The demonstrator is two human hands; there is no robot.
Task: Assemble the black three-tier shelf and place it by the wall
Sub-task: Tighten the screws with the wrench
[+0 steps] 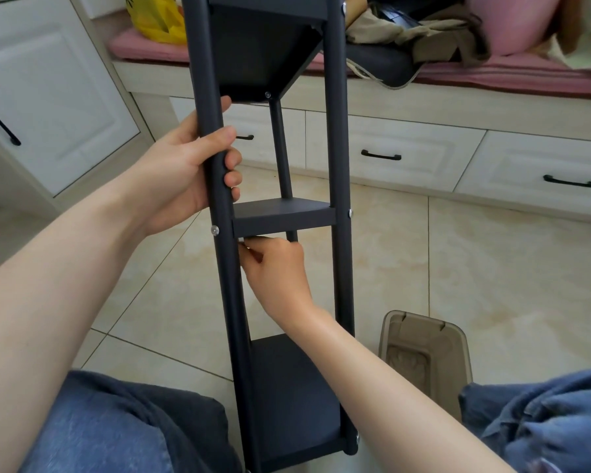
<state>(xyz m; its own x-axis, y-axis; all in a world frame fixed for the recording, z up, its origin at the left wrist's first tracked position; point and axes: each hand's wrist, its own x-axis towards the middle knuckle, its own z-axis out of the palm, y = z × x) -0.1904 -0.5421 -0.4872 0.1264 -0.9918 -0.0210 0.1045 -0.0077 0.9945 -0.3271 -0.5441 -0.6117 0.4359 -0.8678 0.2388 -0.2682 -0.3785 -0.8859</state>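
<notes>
While left hand [185, 172] grips shelf [284, 213] post, right hand [277, 268] pinches beneath middle tier's edge.

The bare left hand [185, 172] was wrapped around the left upright black metal pole [219, 186] of the shelf frame, fingers [231, 162] curled over its front and the thumb laid along its far side. The left forearm was stretched up from the lower left. The bare right hand [277, 268] was raised beneath the middle tier, fingertips pinched together close against that same pole on something too small to be identified. The right forearm was extended up from the lower right.
</notes>
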